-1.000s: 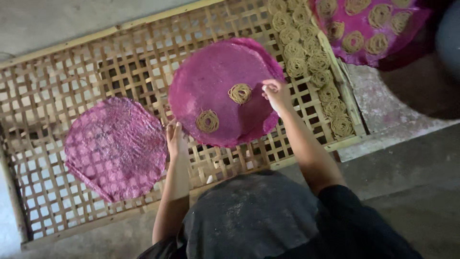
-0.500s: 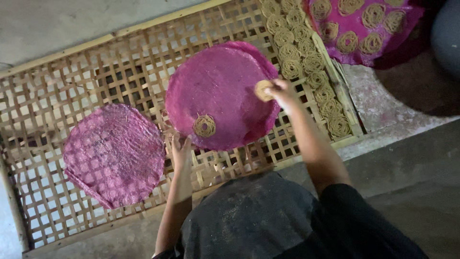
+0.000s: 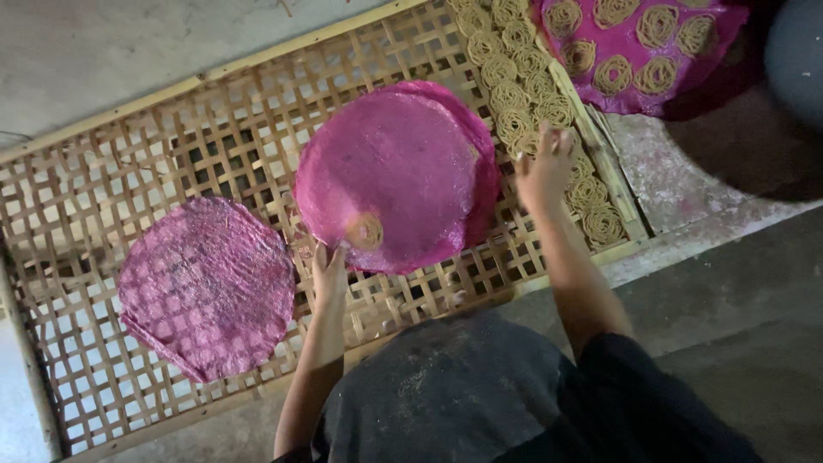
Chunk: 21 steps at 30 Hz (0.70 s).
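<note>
Left fingers [image 3: 319, 257] pinching pink mat [image 3: 386, 171] at near edge; right fingers [image 3: 549, 141] spread over noodle coils [image 3: 523, 111].

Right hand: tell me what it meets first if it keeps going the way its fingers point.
The right hand points up the frame toward the noodle coils on the bamboo lattice tray. It would probably meet those first; its height above them is unclear.

A rough grey concrete floor [image 3: 103, 60] is seen on the far left, pretty dim light overall. A stained, whitish patch of ground [image 3: 686, 184] sits at right, darker concrete [image 3: 754, 343] nearer.
</note>
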Motion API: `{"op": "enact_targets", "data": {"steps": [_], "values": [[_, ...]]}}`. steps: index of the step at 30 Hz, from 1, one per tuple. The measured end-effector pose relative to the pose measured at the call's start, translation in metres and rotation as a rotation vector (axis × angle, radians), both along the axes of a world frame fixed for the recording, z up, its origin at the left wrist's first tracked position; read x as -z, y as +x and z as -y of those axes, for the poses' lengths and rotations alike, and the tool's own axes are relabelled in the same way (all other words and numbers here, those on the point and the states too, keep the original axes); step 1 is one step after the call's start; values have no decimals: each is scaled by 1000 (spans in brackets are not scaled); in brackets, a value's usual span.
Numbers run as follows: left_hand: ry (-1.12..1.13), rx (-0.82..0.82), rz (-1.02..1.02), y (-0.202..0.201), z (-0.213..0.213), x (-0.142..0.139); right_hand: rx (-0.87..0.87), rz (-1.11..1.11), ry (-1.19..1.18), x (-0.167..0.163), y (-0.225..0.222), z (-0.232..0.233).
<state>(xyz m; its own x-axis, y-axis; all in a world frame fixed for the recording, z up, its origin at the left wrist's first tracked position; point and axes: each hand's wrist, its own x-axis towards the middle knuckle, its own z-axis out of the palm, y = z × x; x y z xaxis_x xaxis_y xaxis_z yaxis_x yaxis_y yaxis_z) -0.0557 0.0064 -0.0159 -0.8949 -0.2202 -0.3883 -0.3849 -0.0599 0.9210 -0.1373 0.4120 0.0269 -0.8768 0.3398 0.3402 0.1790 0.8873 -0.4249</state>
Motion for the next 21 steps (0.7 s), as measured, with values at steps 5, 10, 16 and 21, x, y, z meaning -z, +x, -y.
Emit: {"op": "enact_targets", "data": {"steps": [5,10,16,21], "values": [[115,181,-61,-18,-37,-20,-560,362,-985,-14,45,100],[278,494,-214,-33,-87,-37,-721,183,-1563,-4,54,130],[-44,304,-262,-37,-62,-65,-552,35,-1556,9,49,49],[-699,-183,236,-33,70,-111,197,546,-967,24,35,-28]]}}
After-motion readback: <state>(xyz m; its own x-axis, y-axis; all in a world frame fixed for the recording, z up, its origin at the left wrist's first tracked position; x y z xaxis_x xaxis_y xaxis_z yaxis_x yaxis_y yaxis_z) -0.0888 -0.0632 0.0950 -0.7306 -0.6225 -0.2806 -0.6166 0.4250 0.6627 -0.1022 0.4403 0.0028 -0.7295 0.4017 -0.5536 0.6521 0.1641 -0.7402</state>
